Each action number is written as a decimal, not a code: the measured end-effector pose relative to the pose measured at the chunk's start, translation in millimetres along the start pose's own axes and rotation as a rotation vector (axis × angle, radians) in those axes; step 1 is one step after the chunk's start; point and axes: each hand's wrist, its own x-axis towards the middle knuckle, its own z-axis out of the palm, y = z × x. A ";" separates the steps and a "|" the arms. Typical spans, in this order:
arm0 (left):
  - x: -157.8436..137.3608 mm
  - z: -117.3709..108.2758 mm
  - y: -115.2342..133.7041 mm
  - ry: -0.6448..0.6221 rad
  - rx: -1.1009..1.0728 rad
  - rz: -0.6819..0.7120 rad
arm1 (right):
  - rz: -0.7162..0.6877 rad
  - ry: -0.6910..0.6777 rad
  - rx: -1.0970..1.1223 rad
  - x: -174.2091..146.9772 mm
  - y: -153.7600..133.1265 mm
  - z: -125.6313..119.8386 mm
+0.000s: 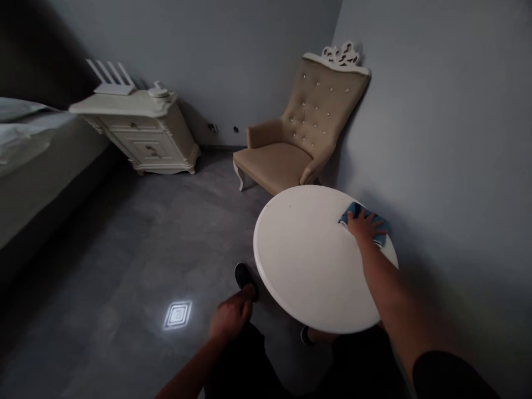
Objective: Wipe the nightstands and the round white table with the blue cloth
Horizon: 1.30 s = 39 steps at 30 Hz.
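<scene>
My right hand [366, 226] presses a blue cloth [351, 210] onto the top of a round white table [307, 260], near its right edge by the wall. The fingers are spread over the folded cloth and hold it against the surface. Part of the cloth is hidden under the palm. To the left of the table, my left hand [230, 316] hangs above my leg, apart from the tabletop. Its fingers are curled in, and nothing shows in them. A few tiny dark specks lie on the table's far side.
A tan tufted armchair [278, 163] stands just behind the table. A white nightstand [153, 141] with a router [114, 87] is against the back wall, beside a bed [41, 160]. A patch of light [178, 315] falls on the grey floor [137, 244].
</scene>
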 end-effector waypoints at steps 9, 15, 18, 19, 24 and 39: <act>-3.7 -3.7 -16.7 0.006 0.031 -0.054 | -0.617 -0.124 0.064 -164.3 -227.0 36.7; 1.1 -8.6 -4.8 -0.032 0.148 -0.107 | -0.867 -0.174 0.182 -218.8 -245.7 44.0; 1.9 -9.5 4.8 -0.049 0.186 -0.151 | -0.904 -0.192 0.182 -201.6 -216.3 36.1; 1.8 -9.1 7.7 -0.049 0.190 -0.156 | -0.895 -0.195 0.169 -190.1 -201.8 32.0; 1.6 -6.2 26.2 -0.053 0.213 -0.136 | -0.734 -0.180 0.058 -104.4 -92.1 5.7; -3.5 -3.2 43.9 -0.027 0.136 -0.051 | -0.094 -0.043 -0.064 -20.1 135.7 -22.4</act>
